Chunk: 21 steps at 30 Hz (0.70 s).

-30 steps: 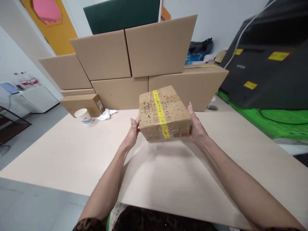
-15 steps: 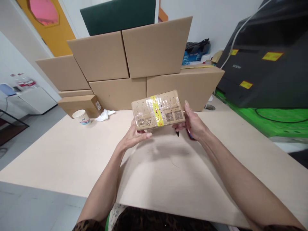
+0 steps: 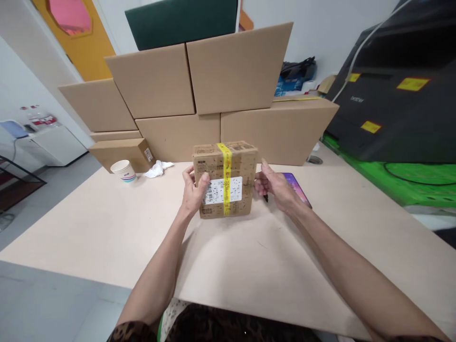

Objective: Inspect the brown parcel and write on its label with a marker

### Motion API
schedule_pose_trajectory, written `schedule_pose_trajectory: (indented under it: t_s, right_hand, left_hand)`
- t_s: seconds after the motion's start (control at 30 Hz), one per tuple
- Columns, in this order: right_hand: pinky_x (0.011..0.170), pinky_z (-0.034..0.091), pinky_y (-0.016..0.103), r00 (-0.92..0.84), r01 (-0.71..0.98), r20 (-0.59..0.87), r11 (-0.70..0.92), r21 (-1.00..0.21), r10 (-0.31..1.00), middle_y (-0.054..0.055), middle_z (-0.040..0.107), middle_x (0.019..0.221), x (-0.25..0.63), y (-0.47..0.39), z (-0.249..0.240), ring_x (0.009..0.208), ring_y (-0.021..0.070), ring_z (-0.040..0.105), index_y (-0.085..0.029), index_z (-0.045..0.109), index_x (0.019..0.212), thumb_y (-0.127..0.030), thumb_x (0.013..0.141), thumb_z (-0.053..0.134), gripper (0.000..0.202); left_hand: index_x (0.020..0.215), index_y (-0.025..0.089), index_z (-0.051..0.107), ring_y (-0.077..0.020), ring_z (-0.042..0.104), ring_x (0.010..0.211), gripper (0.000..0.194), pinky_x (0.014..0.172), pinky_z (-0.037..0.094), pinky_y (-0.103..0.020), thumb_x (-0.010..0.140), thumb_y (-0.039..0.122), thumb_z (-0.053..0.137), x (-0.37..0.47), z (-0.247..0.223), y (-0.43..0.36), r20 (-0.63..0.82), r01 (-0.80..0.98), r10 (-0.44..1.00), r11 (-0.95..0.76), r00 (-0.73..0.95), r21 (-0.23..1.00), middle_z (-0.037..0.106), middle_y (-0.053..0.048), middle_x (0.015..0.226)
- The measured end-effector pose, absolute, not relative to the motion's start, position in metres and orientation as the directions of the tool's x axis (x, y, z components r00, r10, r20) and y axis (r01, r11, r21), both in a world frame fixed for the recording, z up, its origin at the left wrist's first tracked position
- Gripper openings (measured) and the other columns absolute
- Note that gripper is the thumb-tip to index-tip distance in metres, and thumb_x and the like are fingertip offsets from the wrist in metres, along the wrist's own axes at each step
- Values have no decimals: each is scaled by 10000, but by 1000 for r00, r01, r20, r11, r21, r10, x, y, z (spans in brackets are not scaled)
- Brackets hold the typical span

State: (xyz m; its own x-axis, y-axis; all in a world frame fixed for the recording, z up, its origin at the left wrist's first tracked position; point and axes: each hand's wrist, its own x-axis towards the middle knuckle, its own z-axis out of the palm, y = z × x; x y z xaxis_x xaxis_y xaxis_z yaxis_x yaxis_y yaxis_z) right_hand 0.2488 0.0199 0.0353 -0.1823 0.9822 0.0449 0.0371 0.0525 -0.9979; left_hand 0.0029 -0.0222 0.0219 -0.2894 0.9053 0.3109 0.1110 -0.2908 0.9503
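A small cardboard box (image 3: 240, 164) stands upright in front of me. It has a yellow tape strip (image 3: 227, 166) down its middle and a white label (image 3: 235, 189) on the near face. My left hand (image 3: 194, 192) grips its left side, thumb on the near face and fingers behind. Beside the right edge is my right hand (image 3: 280, 187), thumb raised off the box and fingers loosely curled; whether the fingertips touch the cardboard is unclear. A small black object (image 3: 266, 198) shows just below those fingers, mostly hidden. Behind that hand lies a phone (image 3: 295, 184), partly covered.
Large cardboard boxes (image 3: 238, 71) are stacked along the back of the table (image 3: 89, 237). At the left are a paper cup (image 3: 123, 171), a crumpled tissue (image 3: 156, 169) and a flat box (image 3: 121, 154). A black-covered machine (image 3: 384, 114) stands on green material (image 3: 402, 183) at the right.
The box has been turned and lowered, so its labelled face now points toward me. My left thumb has moved onto that face. My right hand has shifted slightly, exposing more of the phone.
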Motion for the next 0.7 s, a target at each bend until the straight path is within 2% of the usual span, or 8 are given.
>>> schedule_pose_trajectory:
  t_s: [0.07, 0.13, 0.23, 0.33, 0.43, 0.5, 0.6, 0.7]
  right_hand:
    - [683, 547, 345, -224, 37, 67, 77, -996, 972, 100, 789, 998, 245, 19, 31, 838, 236, 696, -223, 763, 934, -883, 781, 565, 705]
    - [927, 564, 432, -343, -23, 71, 67, -997, 937, 69, 715, 1356, 240, 16, 27, 1175, 288, 667, -298, 703, 1244, -818, 816, 611, 680]
    - [1166, 450, 471, -473, -156, 77, 3, -988, 878, 24, 589, 1548, 234, 11, 22, 1375, 274, 575, -362, 526, 1463, -651, 834, 736, 723]
    - [1210, 420, 464, -439, -237, 55, -57, -970, 897, 28, 619, 1522, 232, 12, 19, 1377, 266, 587, -333, 554, 1419, -528, 810, 798, 684]
    - [1165, 480, 464, -327, -327, 21, -92, -940, 945, 34, 736, 1360, 232, 19, 15, 1287, 265, 664, -296, 659, 1241, -485, 790, 804, 509]
    - [1100, 542, 452, -265, -391, 2, -105, -914, 964, 45, 794, 1230, 231, 24, 11, 1221, 268, 707, -277, 702, 1124, -500, 792, 784, 408]
    - [989, 613, 452, -255, -442, -70, -181, -879, 964, 65, 829, 1095, 232, 31, 5, 1157, 287, 741, -261, 728, 1049, -541, 801, 749, 374]
    - [924, 640, 457, -277, -462, -147, -266, -846, 950, 52, 839, 1016, 232, 33, -2, 1101, 289, 764, -270, 732, 1051, -544, 808, 745, 366]
  left_hand:
    - [1247, 225, 445, -273, 659, 1106, 838, 909, 549, -416, 726, 828, 706, 4, 22, -20, 221, -11, 910, -240, -351, 971, 624, -101, 1173]
    - [1252, 221, 479, -270, 677, 1100, 814, 915, 560, -409, 737, 801, 724, 5, 24, -20, 164, -99, 923, -210, -349, 973, 659, -99, 1166]
    - [1319, 209, 523, -297, 661, 1199, 818, 985, 547, -425, 753, 756, 745, 5, 30, -23, 136, -128, 955, -174, -262, 976, 686, -123, 1270]
    - [1456, 246, 502, -338, 559, 1375, 823, 1070, 499, -469, 806, 699, 723, -1, 36, -26, 117, -62, 982, -128, -150, 990, 600, -120, 1489]
    - [1602, 372, 330, -366, 413, 1512, 891, 1137, 445, -544, 847, 710, 660, -6, 34, -25, 76, -55, 997, -77, -16, 995, 395, -61, 1684]
    - [1637, 413, 230, -352, 310, 1578, 969, 1205, 390, -540, 832, 714, 678, -5, 31, -24, 89, -100, 995, -83, 53, 992, 274, -23, 1741]
    - [1653, 410, 174, -305, 150, 1637, 1063, 1290, 298, -462, 800, 640, 766, 4, 27, -25, 161, -144, 984, -149, 79, 978, 115, 21, 1778]
    - [1665, 388, 132, -312, 161, 1634, 1099, 1301, 288, -470, 805, 597, 784, 15, 27, -30, 181, -220, 974, -149, 133, 964, 124, -3, 1778]
